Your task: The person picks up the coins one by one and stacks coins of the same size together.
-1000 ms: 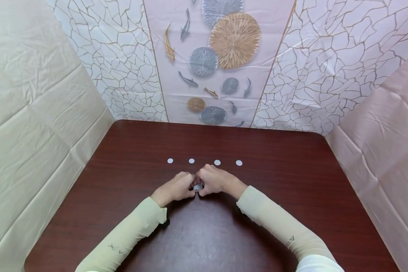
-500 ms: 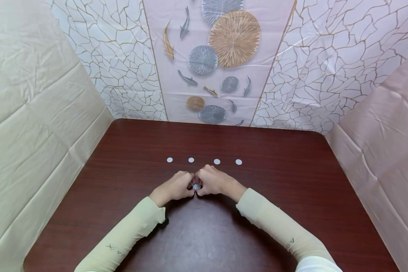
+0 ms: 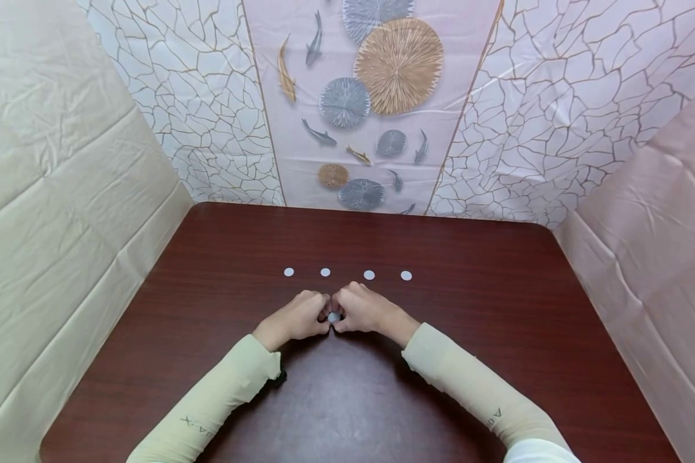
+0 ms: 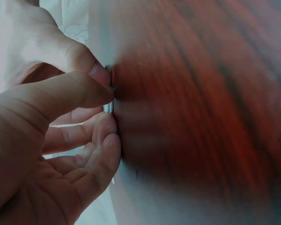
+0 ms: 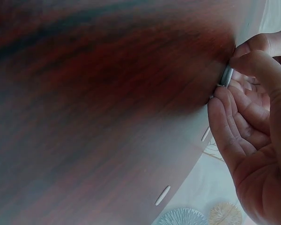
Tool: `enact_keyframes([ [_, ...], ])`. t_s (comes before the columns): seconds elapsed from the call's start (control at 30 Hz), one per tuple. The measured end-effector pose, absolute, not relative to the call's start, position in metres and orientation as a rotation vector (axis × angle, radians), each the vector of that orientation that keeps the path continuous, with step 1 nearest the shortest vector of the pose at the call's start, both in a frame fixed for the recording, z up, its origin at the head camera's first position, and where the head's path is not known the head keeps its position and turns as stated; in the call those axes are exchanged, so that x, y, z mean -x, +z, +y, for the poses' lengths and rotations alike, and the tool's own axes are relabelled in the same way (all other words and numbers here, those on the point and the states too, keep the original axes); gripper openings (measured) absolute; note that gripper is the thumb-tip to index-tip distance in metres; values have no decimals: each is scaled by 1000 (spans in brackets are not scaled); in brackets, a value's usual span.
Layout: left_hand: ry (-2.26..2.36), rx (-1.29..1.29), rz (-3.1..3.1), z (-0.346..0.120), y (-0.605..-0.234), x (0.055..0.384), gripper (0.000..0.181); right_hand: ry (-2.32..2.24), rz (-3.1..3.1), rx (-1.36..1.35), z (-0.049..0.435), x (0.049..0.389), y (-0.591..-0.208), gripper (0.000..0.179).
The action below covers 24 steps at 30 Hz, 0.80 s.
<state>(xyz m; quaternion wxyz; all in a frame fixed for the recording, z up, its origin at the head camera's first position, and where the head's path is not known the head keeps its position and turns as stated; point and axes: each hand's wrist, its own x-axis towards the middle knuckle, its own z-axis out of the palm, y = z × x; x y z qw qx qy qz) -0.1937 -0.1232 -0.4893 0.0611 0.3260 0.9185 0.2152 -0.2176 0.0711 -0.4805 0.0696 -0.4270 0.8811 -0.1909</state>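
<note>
A small white disc (image 3: 333, 317) lies at the middle of the table, framed by both hands. My left hand (image 3: 301, 315) curls its thumb and fingers around the left side of it. From the other side my right hand (image 3: 361, 308) does the same, and the two hands touch at thumbs and fingertips. Seen edge-on in the left wrist view, the disc (image 4: 108, 108) shows as a pale sliver between thumb and fingers. The right wrist view has the disc (image 5: 227, 75) low against the tabletop, partly covered by fingers. Whether it is one disc or a thin stack I cannot tell.
Beyond the hands lies a spaced row of several white discs, among them a far-left disc (image 3: 289, 272) and a far-right disc (image 3: 406, 276). The dark red wooden table (image 3: 498, 302) meets a patterned backdrop (image 3: 353, 161) at the rear, with pale cloth on both sides.
The hands stay almost in place around the disc. Its outline, uneven at its near edge a second ago, now looks rounder. The head view has shifted very slightly.
</note>
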Motion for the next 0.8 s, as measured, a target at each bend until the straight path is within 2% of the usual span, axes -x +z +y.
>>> enact_keyframes([
  [0.37,735,-1063,2785,-126,-495,196,15,-618,2608,1265,74,217,-480,14],
  [0.8,673,-943,2755,-122,-490,193,16,-607,2586,1304,77,217,-479,12],
])
